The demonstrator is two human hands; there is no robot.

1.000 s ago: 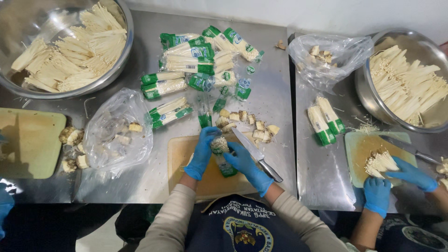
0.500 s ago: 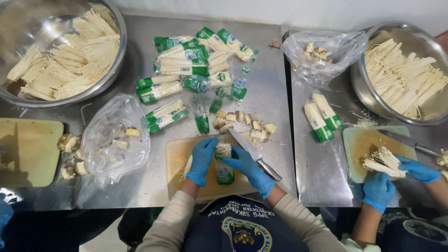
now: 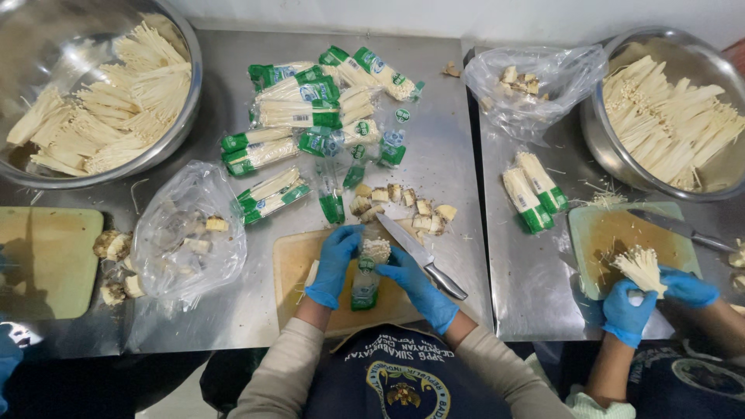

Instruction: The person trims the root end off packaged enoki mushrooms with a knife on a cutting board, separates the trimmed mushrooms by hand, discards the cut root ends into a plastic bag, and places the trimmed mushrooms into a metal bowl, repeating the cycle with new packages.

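Hands in blue gloves meet over a tan cutting board [image 3: 299,271] at the near edge of the steel bench [image 3: 450,140]. The left hand [image 3: 334,265] comes in from the lower left with its forearm angled up the board, fingers curled down and its grip closed around the left side of a mushroom pack [image 3: 368,273], a clear sleeve with green print whose cut root end points away from the person. The right hand [image 3: 419,289] mirrors it from the lower right, wrist bent inward, fingers wrapped so that its grip is closed on the right side of the same pack; whether it also pinches the knife handle cannot be told. A knife [image 3: 419,254] lies just right of the pack, blade slanting up and to the left across the board's far corner, dark handle beside the right hand's knuckles. Beyond the board sit cut root ends [image 3: 403,203], then a heap of unopened green-printed packs [image 3: 318,116]. Left of the board lies a clear plastic bag [image 3: 186,233] holding trimmings, and farther left a large metal bowl [image 3: 186,93] of loose white mushrooms. Well right of the board, another person's gloved hands [image 3: 656,299] hold a mushroom bundle on a green board [image 3: 597,233].
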